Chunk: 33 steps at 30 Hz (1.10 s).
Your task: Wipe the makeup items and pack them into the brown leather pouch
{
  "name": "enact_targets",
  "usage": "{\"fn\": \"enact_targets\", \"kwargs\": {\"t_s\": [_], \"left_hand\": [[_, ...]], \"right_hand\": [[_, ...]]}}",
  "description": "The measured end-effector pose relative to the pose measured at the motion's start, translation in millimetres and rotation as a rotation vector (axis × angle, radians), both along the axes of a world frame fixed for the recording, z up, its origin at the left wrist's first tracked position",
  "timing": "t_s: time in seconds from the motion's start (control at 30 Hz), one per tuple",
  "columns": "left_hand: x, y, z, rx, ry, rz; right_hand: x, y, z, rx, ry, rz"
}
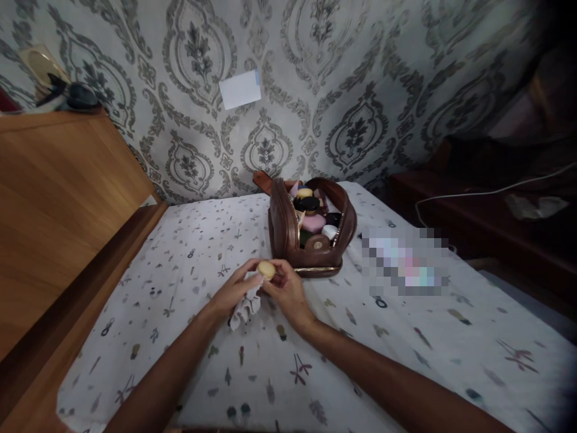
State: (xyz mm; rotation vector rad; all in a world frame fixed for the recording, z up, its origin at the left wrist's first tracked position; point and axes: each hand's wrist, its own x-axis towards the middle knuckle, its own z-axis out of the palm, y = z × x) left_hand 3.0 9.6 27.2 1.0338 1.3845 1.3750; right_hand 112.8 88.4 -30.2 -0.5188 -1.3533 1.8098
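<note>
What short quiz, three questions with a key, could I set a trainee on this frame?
1. True or false: look at the brown leather bag; its main opening is zipped shut.
2. Choose one: what hangs from the left hand? A) a key ring B) a crumpled white cloth or tissue C) a red ribbon
3. Fill in: the small round yellow-topped item is held by ____.

Key:
1. False; it gapes open and things show inside.
2. B.
3. Both hands, the left hand and the right hand together.
</note>
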Motion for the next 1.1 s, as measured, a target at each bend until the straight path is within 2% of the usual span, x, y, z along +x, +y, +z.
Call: {"fn": "enact_targets", "kwargs": {"t_s": [0.1,0.27,0.4,0.63,0.8,1.1], "left_hand": [[-1,-1,-1.4,0.042,0.114,-0.006],[-6,0,-4.7,0.037,0.095,0.01],[-8,0,-4.8,0.054,0.129,0.027],[-9,1,-3.9,0.099,0.28,0.069],[-11,2,-6.6,0.051,0.206,0.167],[-22,6,-23.5,-0.081,-0.006,0.223]], "right_hand": [[0,1,2.7,-0.003,-0.002,0.037],[3,-4,10.6,-0.025,0.001,0.152],[5,-6,10.5,0.034,-0.052,0.126],[6,-3,2.0,0.218,-0.11,-0.005],[6,-4,-0.3,0.364,-0.125,-0.041],[6,-11,1.0,0.285,-0.065,0.068]]}}
